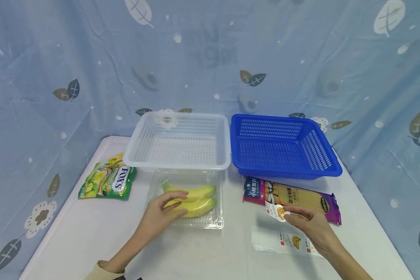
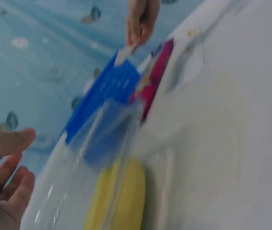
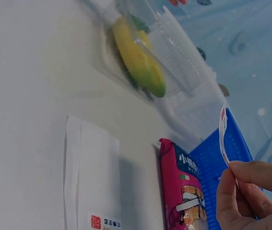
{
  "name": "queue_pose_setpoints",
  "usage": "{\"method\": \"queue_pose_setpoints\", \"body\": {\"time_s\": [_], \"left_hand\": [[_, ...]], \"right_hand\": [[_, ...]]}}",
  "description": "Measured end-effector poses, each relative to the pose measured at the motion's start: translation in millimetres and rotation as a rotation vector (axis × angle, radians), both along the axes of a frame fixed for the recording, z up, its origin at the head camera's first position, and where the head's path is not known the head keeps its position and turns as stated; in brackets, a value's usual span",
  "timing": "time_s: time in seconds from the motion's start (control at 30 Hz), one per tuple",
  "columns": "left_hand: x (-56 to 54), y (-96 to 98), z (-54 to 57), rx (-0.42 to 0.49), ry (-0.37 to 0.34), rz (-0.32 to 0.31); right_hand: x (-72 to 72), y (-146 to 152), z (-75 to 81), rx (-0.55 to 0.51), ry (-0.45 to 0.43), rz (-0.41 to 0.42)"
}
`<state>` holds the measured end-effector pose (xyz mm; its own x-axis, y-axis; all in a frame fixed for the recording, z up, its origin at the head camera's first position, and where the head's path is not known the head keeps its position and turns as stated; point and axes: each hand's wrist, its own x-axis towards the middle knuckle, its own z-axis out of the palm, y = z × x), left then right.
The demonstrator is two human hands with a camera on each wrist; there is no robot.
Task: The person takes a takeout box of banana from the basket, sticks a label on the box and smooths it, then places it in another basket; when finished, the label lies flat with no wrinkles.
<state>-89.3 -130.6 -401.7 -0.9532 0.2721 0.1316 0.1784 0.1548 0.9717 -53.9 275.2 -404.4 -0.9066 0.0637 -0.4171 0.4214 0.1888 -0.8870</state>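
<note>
In the head view, two yellow bananas (image 1: 197,206) lie in a clear plastic box (image 1: 215,224). My left hand (image 1: 162,210) hovers over the left side of this box. Its fingers are loosely bent, with a gap between thumb and fingertips and nothing held, as the left wrist view confirms. To the right, my right hand (image 1: 311,227) pinches a white banana-picture sticker (image 1: 279,212) by its edge between thumb and fingers. The sticker is raised over the table and seen edge-on in the right wrist view. Below that hand lies a white backing strip (image 1: 266,240) with printed banana labels.
Behind the box stand a white basket (image 1: 176,165) and a blue basket (image 1: 283,171) side by side. A purple-ended noodle packet (image 1: 301,197) lies before the blue one. At the left is a green FOX'S candy bag (image 1: 106,181), with a small yellow packet (image 1: 116,158) behind it.
</note>
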Motion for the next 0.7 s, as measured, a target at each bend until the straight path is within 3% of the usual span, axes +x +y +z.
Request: {"method": "queue_pose_setpoints", "body": {"time_s": [0.2,0.37,0.53,0.7], "left_hand": [[-1.4,-48.4,-14.4,-0.201,0.267,0.078],[-2.8,-74.3,-28.9,-0.336,0.439,0.071],[-4.4,-92.4,-40.4,-0.422,0.409,-0.014],[-7.4,-100.3,-50.0,-0.413,0.401,-0.088]], "right_hand": [[-1.9,-3,0.8,-0.003,0.001,0.008],[-3.3,-5,1.7,-0.011,0.010,0.017],[-5.5,-9,2.7,-0.009,0.022,0.036],[-8.0,-13,4.7,0.015,0.038,0.052]]}}
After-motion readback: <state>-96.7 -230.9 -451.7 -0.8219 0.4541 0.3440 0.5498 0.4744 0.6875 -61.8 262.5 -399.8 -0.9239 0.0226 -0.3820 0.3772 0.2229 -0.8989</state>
